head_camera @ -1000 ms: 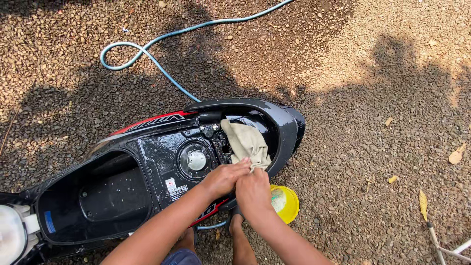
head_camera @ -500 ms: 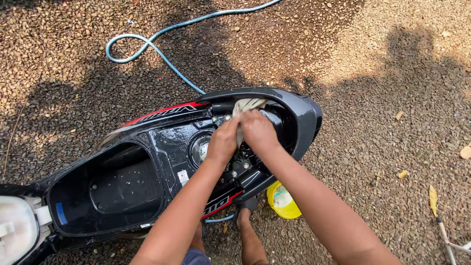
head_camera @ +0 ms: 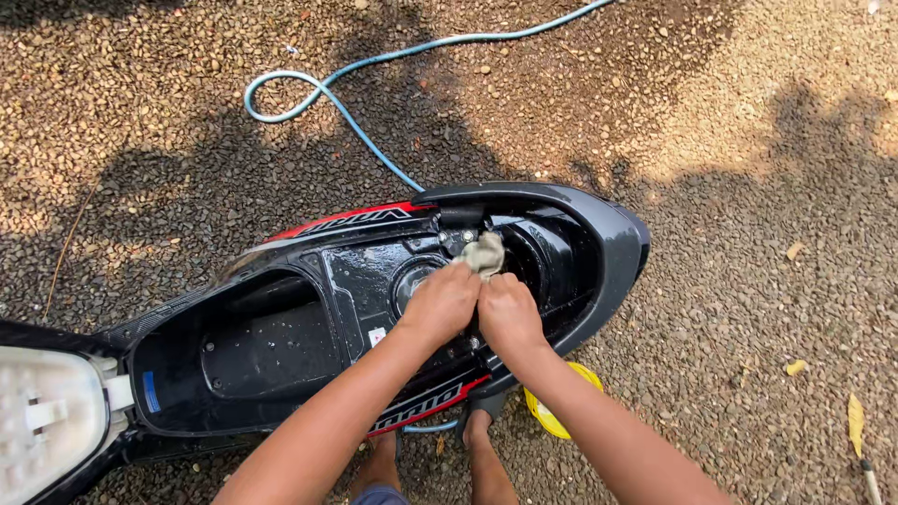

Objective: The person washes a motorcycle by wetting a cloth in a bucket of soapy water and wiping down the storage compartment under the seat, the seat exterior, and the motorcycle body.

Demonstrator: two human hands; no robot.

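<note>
Both hands, left hand (head_camera: 445,301) and right hand (head_camera: 508,313), clamped on bunched rag (head_camera: 484,252) inside wet scooter (head_camera: 599,234) rear; best pressed firmly into corners near hinge.

White rectangular sticker (head_camera: 378,337) mid-frame beside the left wrist; blue rectangular sticker (head_camera: 152,406) lower left inside the storage bin wall.

Glossy wet black plastic scooter body (head_camera: 374,281), soft beige cloth (head_camera: 485,252), smooth rubbery hose (head_camera: 374,154), rough gravel (head_camera: 748,234)
</note>
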